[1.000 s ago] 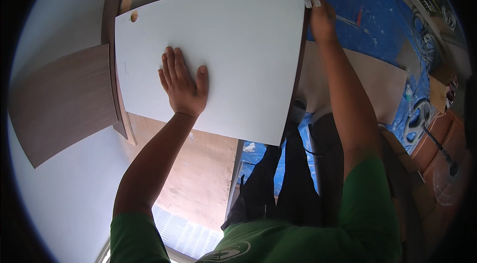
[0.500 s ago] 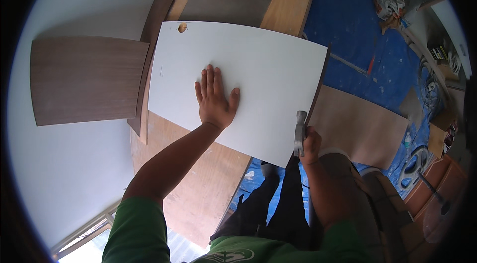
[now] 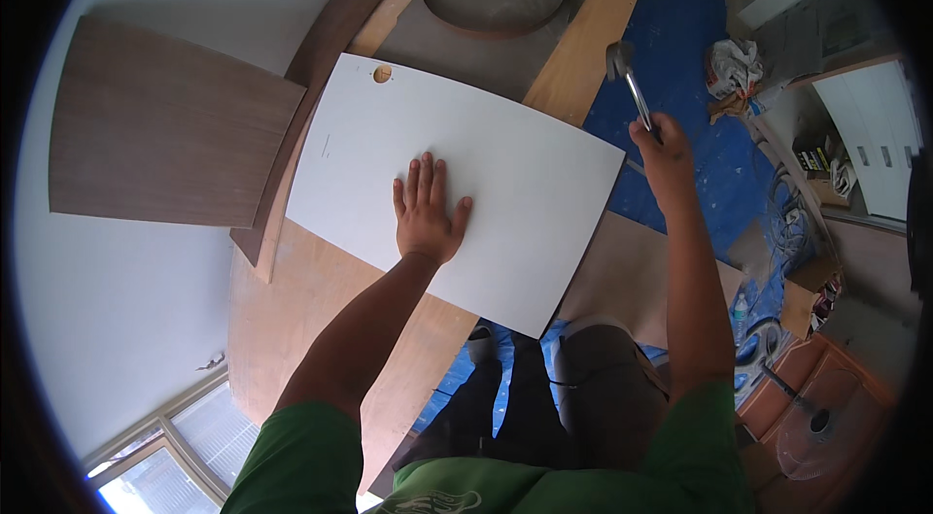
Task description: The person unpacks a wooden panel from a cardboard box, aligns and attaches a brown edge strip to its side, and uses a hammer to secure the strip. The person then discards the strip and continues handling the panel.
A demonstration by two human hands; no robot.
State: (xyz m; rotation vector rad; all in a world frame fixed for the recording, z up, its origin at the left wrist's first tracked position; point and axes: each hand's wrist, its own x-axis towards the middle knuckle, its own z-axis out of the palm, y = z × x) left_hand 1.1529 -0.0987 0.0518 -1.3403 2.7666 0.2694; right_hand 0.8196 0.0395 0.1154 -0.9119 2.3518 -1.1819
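Observation:
A white panel (image 3: pixel 525 184) with a round hole near its far left corner lies across the wooden work surface. My left hand (image 3: pixel 431 222) rests flat on the panel's middle, fingers stretched out and thumb apart. Off the panel's right edge, my right hand (image 3: pixel 669 153) is closed around the handle of a hammer (image 3: pixel 637 86). The hammer's metal head is raised, pointing away from me over the blue sheet. Nothing touches the hammer head.
A brown panel (image 3: pixel 175 125) leans at the wall on the left. Beyond the white panel lies a dark band ring (image 3: pixel 457 18). Blue sheeting (image 3: pixel 671 38) covers the floor at right, with a brown board (image 3: pixel 632 271), a box (image 3: pixel 805 292) and a fan (image 3: pixel 821 422).
My right hand has lifted the hammer from beside the panel's near right edge, up and away from me. The left hand stays flat on the panel. The view has turned slightly.

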